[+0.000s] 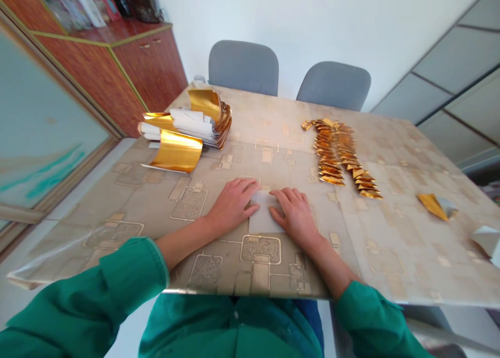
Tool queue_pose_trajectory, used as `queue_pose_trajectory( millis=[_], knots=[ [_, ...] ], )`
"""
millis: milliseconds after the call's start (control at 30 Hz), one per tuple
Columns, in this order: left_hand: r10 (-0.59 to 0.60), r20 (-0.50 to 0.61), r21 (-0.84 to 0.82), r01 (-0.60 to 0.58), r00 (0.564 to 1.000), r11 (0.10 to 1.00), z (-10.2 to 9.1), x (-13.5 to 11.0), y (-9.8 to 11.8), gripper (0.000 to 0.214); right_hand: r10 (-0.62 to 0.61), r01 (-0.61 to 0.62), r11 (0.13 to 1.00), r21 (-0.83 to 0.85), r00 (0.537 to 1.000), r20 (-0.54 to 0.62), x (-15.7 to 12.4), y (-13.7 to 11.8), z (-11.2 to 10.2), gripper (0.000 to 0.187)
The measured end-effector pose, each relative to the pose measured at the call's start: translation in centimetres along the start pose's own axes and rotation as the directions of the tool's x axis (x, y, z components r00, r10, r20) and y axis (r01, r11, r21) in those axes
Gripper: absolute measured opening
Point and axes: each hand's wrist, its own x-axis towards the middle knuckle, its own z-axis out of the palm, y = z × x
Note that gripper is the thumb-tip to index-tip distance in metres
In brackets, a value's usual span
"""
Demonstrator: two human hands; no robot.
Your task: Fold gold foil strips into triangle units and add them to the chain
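Note:
My left hand (233, 206) lies flat on the table, its fingertips on the left edge of a white paper sheet (262, 217). My right hand (295, 215) rests on the sheet's right side, fingers pressing down and partly hiding its top. Neither hand grips anything. Up to the left stands a pile of gold foil paper sheets with white backs (187, 131), some curling. To the right lies a long curved row of folded gold foil pieces (336, 155), slotted together. Farther right sits a loose gold and silver folded piece (436, 206).
All this lies on a beige patterned table cover (394, 254). A whitish folded piece (486, 242) sits at the right edge. Two grey chairs (243, 69) stand beyond the table, and a wooden cabinet (150, 69) stands at the back left.

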Motion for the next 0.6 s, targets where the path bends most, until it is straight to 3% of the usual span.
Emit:
queue_pose_trajectory(
  millis=[100, 267, 600],
  knots=[
    [-0.035, 0.025, -0.051, 0.036, 0.999, 0.998, 0.12, 0.08, -0.54, 0.051, 0.019, -0.019, 1.000, 0.010, 0.999, -0.027, -0.18, 0.10, 0.00, 0.047],
    [-0.010, 0.036, -0.086, 0.013, 0.999, 0.996, 0.27, -0.11, -0.44, 0.046, 0.053, -0.053, 0.995, 0.083, 0.999, -0.001, 0.31, 0.34, 0.14, 0.049],
    [0.044, -0.038, -0.205, -0.051, 0.998, 0.977, 0.75, -0.01, 0.01, 0.052, 0.114, -0.099, 0.969, 0.225, 0.992, -0.054, 0.55, 0.61, 0.35, 0.029]
  ],
)
